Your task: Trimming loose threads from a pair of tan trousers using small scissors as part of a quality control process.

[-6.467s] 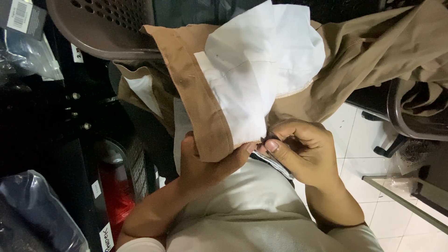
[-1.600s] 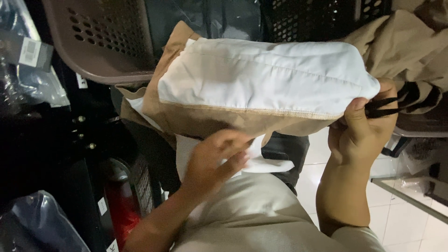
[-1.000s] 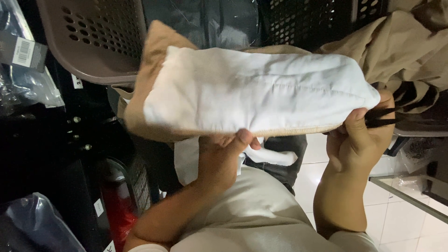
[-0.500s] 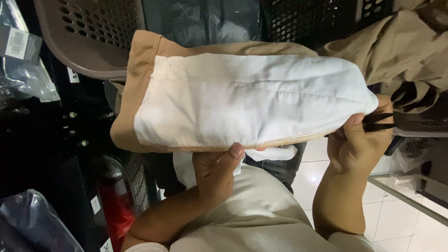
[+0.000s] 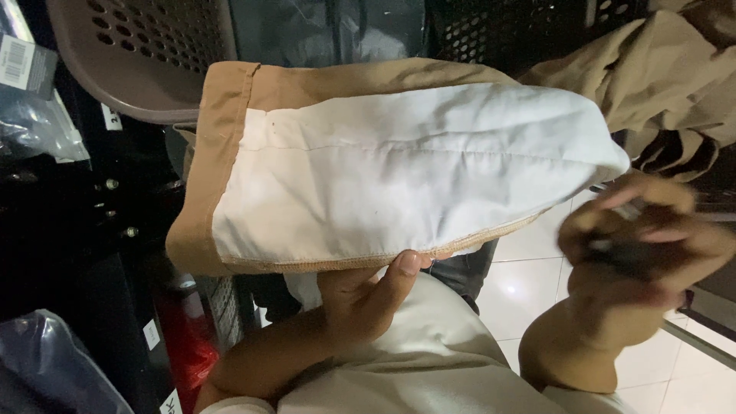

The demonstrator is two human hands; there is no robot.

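A tan garment, turned inside out, is stretched flat in front of me so its white pocket lining faces up. My left hand grips the lower stitched edge from underneath, thumb on the seam. Just off the lining's right tip is my right hand, blurred and curled around a small dark object; what the object is cannot be made out. More of the tan cloth hangs bunched at the upper right.
A brown perforated basket sits at the upper left and a dark perforated crate behind the garment. Plastic-wrapped bundles lie on dark shelving at left, with a red object low down. White floor tiles show below right.
My right hand has let go of the garment's right end and dropped down, moving fast and blurred. The garment has shifted slightly lower and left; my left hand keeps its grip.
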